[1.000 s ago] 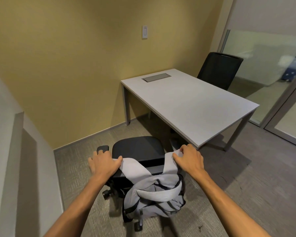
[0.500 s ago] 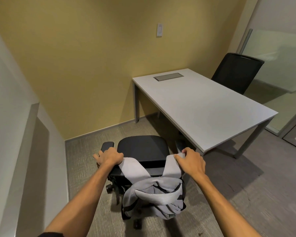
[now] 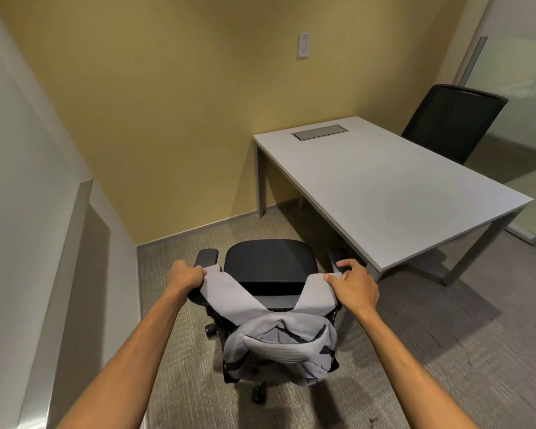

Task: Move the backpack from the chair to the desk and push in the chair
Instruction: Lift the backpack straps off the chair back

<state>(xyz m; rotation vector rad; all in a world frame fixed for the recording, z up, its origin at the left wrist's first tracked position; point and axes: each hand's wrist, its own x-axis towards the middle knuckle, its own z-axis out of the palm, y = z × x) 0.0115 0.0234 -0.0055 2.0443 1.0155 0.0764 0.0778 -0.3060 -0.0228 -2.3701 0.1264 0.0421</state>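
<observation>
A grey backpack (image 3: 279, 345) hangs behind the backrest of a black office chair (image 3: 270, 261), its two straps looped over the backrest's top corners. My left hand (image 3: 186, 275) is closed on the left strap at the chair's left corner. My right hand (image 3: 355, 284) is closed on the right strap at the right corner. The chair's seat faces away from me, close to the near corner of the white desk (image 3: 393, 193), whose top is bare apart from a grey cable hatch (image 3: 320, 132).
A second black chair (image 3: 452, 126) stands behind the desk's far side, by a glass partition (image 3: 520, 57). A yellow wall is ahead and a pale wall with a ledge (image 3: 84, 230) runs along my left. Grey carpet surrounds the chair.
The view has swung left and drawn nearer, so the desk sits further right. Both hands have stayed closed on the straps at the backrest corners.
</observation>
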